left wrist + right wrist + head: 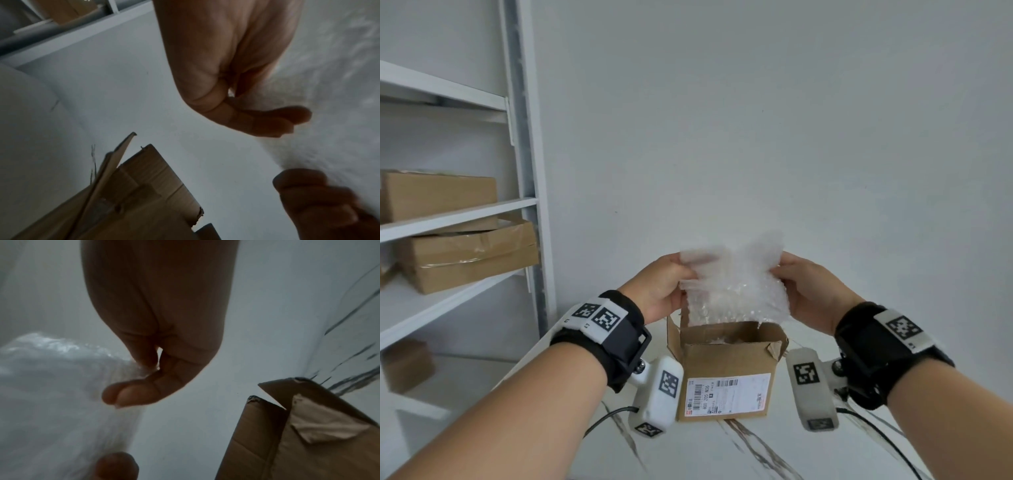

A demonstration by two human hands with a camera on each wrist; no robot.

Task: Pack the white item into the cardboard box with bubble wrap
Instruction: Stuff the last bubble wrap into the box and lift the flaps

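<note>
A small cardboard box (726, 373) stands open on the marble table, a shipping label on its near side. Above its mouth hangs a sheet of bubble wrap (736, 287), its lower edge dipping into the box. My left hand (671, 284) pinches the sheet's left edge and my right hand (796, 284) pinches its right edge. In the left wrist view the fingers (277, 120) curl against the bubble wrap (329, 81), with the box (133, 194) below. The right wrist view shows fingers (139, 392) on the bubble wrap (51, 386) beside the box (298, 434). The white item is not visible.
A white shelf unit (527, 171) stands at the left, with several cardboard boxes (469, 250) on its shelves. A plain white wall runs behind the marble table (722, 452). Cables trail from both wrist cameras across the table.
</note>
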